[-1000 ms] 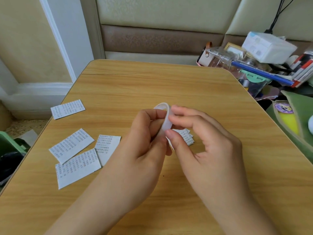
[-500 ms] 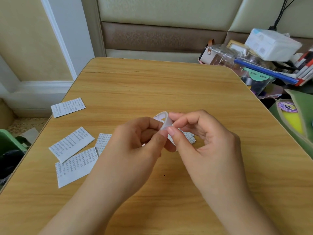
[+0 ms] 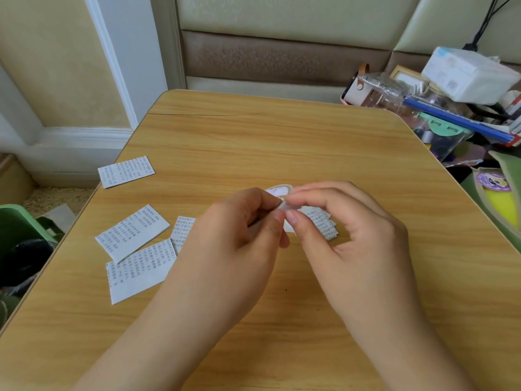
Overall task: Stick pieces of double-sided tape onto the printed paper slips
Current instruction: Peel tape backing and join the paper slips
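Above the middle of the wooden surface, the left hand pinches a small roll of double-sided tape between thumb and forefinger, probably steadying it so a piece can be drawn off. The right hand pinches at the roll's near edge with thumb and forefinger, apparently picking at the tape end. A small stack of printed slips lies just beneath the hands; four loose printed slips lie to the left.
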